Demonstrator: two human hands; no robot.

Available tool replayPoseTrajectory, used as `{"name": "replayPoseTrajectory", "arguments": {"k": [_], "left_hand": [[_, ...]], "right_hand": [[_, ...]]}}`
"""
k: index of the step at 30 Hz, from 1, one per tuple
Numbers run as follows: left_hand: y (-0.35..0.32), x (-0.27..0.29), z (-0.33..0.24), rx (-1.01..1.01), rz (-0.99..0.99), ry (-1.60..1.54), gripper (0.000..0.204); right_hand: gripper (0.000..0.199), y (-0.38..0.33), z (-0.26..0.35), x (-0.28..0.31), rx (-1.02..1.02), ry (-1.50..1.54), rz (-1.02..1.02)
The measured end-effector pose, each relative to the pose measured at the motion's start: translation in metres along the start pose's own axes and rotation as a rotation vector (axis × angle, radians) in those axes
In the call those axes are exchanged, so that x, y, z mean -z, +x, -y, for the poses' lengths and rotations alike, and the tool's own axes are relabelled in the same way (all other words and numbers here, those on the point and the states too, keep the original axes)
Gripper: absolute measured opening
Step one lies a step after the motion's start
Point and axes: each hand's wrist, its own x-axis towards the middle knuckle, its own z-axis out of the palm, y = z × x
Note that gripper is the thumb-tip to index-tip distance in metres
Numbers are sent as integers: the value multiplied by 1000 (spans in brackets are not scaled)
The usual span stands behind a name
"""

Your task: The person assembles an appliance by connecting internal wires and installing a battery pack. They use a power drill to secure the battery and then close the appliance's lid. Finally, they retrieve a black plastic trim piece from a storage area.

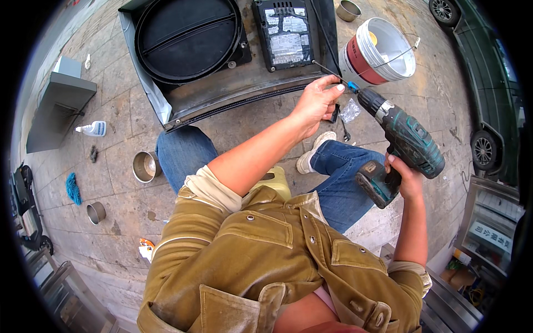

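Observation:
My right hand (403,175) grips a teal and black cordless drill (412,137) by its handle. From the chuck a long thin screwdriver bit (327,69) with a blue collar runs to the corner of a black control box (284,33). The bit's tip meets a screw at the box's lower right corner. My left hand (319,102) is closed, thumb and forefinger pinched at the bit just ahead of the blue collar. The box is inside an open metal housing (233,89), beside a large round black part (189,39).
A white bucket (405,50) with a red band stands right of the housing. A small plastic bag (350,111) lies near my foot. At left are a metal cup (146,166), a spray bottle (93,129), a blue cloth (73,188) and a grey panel (58,111). A dark vehicle (497,83) stands at right.

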Motion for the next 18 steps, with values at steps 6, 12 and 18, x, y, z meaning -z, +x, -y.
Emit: {"name": "replayPoseTrajectory", "arguments": {"k": [6,12,18], "left_hand": [[-6,8,4,40,-4,5,37],[-35,48,42,235,-132,178,19],[-56,119,72,364,-369,236,9]], "right_hand": [[15,1,24,7,19,-362,11],[23,1,71,9,161,-671,45],[27,14,99,8,274,-790,124]]}}
